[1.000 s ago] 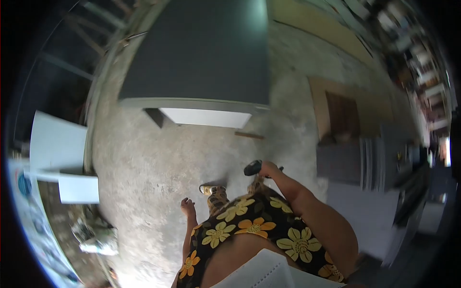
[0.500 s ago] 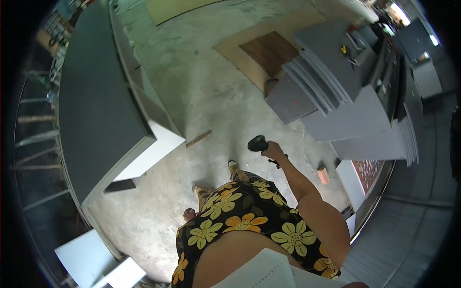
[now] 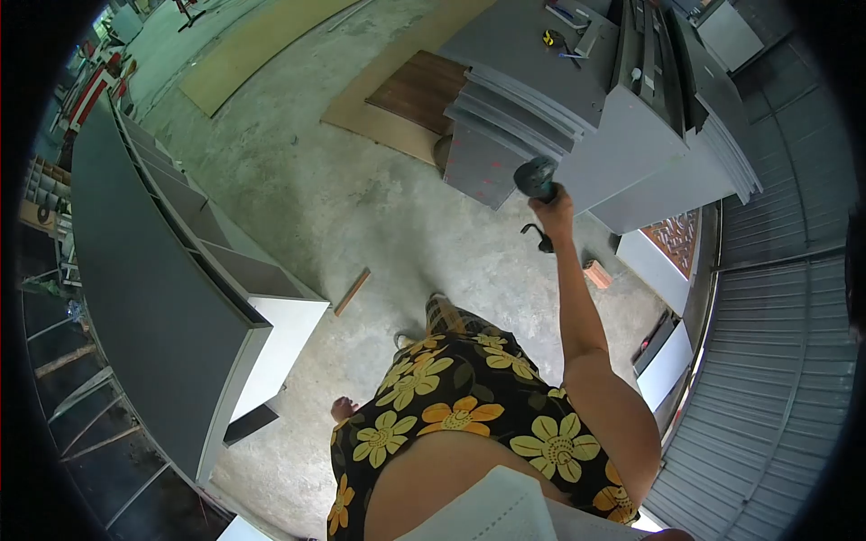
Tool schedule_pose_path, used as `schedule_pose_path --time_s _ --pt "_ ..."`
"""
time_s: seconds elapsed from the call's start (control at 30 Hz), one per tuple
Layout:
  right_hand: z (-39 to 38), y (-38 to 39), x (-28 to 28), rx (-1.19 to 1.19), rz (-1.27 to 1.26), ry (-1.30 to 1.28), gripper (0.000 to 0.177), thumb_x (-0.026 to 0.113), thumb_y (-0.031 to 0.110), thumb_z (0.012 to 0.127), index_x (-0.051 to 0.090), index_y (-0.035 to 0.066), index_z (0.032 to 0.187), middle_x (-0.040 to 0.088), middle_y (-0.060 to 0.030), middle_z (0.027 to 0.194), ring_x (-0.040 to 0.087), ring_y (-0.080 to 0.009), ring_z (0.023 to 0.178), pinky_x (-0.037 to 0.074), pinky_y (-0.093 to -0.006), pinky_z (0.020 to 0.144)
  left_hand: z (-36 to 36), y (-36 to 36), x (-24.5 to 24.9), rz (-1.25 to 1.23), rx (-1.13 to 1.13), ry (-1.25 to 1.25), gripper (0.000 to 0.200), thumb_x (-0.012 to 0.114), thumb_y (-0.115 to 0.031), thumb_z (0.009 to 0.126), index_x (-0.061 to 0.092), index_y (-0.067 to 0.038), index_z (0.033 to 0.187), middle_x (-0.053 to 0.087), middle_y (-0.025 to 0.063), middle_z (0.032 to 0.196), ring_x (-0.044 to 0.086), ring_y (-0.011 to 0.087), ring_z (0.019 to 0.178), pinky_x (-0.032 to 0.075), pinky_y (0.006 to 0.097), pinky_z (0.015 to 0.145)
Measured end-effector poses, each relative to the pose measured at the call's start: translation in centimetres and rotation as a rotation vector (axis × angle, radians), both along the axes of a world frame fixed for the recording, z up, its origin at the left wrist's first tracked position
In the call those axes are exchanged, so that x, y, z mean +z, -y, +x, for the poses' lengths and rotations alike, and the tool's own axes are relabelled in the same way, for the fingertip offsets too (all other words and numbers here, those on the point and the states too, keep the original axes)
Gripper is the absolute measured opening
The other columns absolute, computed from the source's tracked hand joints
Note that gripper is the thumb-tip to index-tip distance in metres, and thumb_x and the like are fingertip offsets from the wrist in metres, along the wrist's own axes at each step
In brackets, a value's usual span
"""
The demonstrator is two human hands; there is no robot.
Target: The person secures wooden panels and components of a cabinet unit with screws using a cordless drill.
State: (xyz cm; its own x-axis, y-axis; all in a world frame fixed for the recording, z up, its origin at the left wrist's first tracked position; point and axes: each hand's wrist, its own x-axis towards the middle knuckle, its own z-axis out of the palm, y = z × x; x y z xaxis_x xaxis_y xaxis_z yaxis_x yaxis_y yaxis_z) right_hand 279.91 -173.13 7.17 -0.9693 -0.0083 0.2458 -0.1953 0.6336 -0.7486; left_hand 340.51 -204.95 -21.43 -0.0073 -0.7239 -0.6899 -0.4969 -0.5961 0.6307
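R hand (image 3: 552, 215) was wrapped tight round the black tool (image 3: 536, 178), arm stretched out. Half a sec before, it hung lower, over bare floor (image 3: 361, 207); now the tool was up in front of the stack of grey boards (image 3: 541, 81). L hand (image 3: 342, 410) stayed low by the flowery dress (image 3: 451, 397), too small to tell if fingers were spread or shut. Wood strip (image 3: 353, 291) lay on the floor near the long grey cabinet (image 3: 135, 270).

Left grip (image 3: 341, 410), 7 o'clock: mostly hidden behind dress (image 3: 451, 406). Tool (image 3: 536, 178) handle covered by right grip (image 3: 552, 209). Items (image 3: 564, 41) on panels (image 3: 541, 72), 1 o'clock: too small to identify. Paper (image 3: 492, 514) cut off at 6 o'clock.
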Motion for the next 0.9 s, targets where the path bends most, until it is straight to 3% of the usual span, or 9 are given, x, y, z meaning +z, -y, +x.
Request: schedule_pose_path --time_s 0.07,0.2,0.43,0.73,0.9 --pt "-1.3 -0.8 3.0 0.003 0.053 -0.02 0.044 0.072 0.017 0.06 0.056 -0.004 0.096 0.063 -0.0204 0.082 0.064 -0.0315 0.077 0.049 -0.0367 0.068 -0.4 0.3 -0.3 0.018 0.013 -0.023 0.019 0.055 -0.006 0.078 0.06 0.004 0.092 0.061 0.012 0.072 0.062 0.0214 0.07 0.055 0.0314 0.056" --pt "-5.7 -1.5 5.0 -0.026 0.119 -0.096 0.046 0.073 0.013 0.059 0.057 -0.003 0.099 0.064 -0.0191 0.083 0.064 -0.0282 0.077 0.05 -0.0349 0.07 -3.1 -0.1 -0.1 0.036 -0.033 0.046 0.019 0.055 -0.007 0.078 0.06 0.004 0.094 0.061 0.0124 0.073 0.062 0.0218 0.071 0.055 0.0314 0.056" --pt "-15.8 -1.6 6.9 0.041 0.258 -0.038 0.054 0.076 0.015 0.06 0.052 -0.003 0.104 0.06 -0.0231 0.096 0.06 -0.0382 0.089 0.048 -0.0415 0.076 -12.2 -2.9 -0.2 0.053 -0.103 0.134 0.019 0.055 -0.008 0.078 0.06 0.003 0.092 0.061 0.0125 0.073 0.062 0.0224 0.071 0.055 0.0321 0.057" --pt "-27.7 -1.2 7.1 0.078 0.503 0.038 0.061 0.078 0.024 0.061 0.051 0.003 0.111 0.058 -0.0198 0.108 0.059 -0.0369 0.096 0.048 -0.0437 0.079 -22.8 -5.1 0.5 0.026 -0.142 0.159 0.018 0.055 -0.009 0.078 0.061 0.003 0.091 0.062 0.0125 0.073 0.062 0.0231 0.071 0.055 0.0329 0.057" --pt "-31.5 -2.1 6.2 0.136 0.507 0.048 0.069 0.081 0.03 0.058 0.051 0.004 0.114 0.058 -0.0183 0.11 0.059 -0.0358 0.098 0.048 -0.0438 0.079 -25.9 -5.6 1.0 0.021 -0.152 0.175 0.018 0.055 -0.01 0.077 0.061 0.002 0.09 0.062 0.0125 0.074 0.062 0.0235 0.072 0.054 0.0334 0.057"
